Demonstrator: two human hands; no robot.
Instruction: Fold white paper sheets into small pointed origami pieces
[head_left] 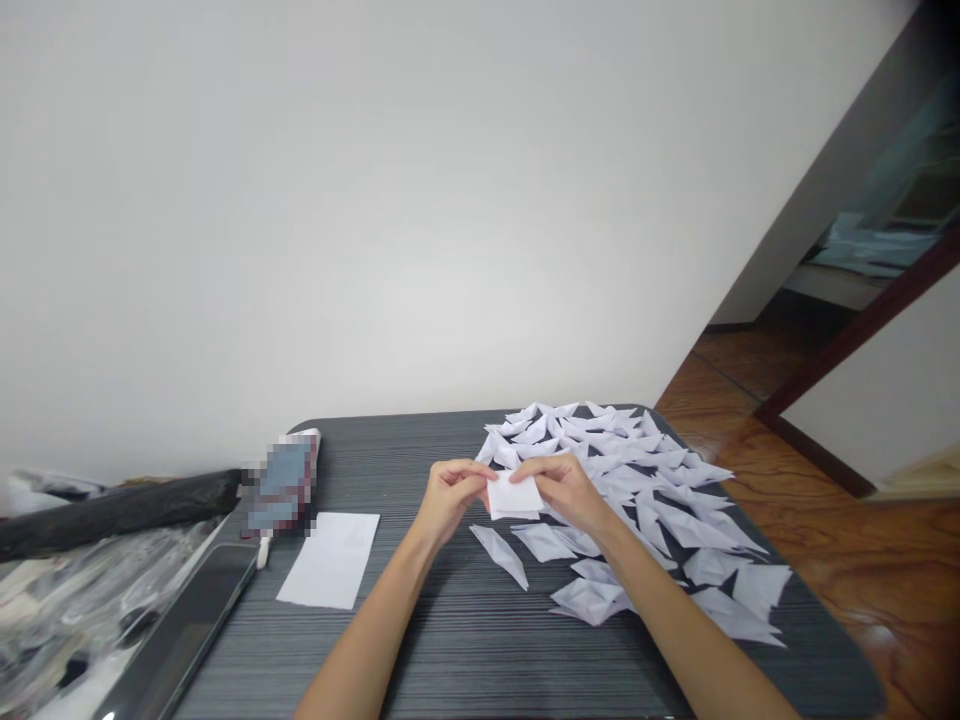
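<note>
head view: left hand (451, 493) and right hand (564, 486) pinch one folded white paper (517, 498).
paper position: above the bench (405, 460), beside folded pieces (589, 602).
paper risk: may crease askew if pulled unevenly.

Small folded white paper square (515, 500): no lettering can be read.
Pointed folded white paper shapes (586, 600) on the dark grey streaked worktop (457, 650): no legible marks.
Flat white paper sheet (330, 562): nothing readable.
Blue-grey and dark red object (281, 487): pixelated, any print unreadable.
Long dark glossy panel (184, 625): no readable characters.
Clear crumpled plastic heap (82, 590): too blurred to read.
</note>
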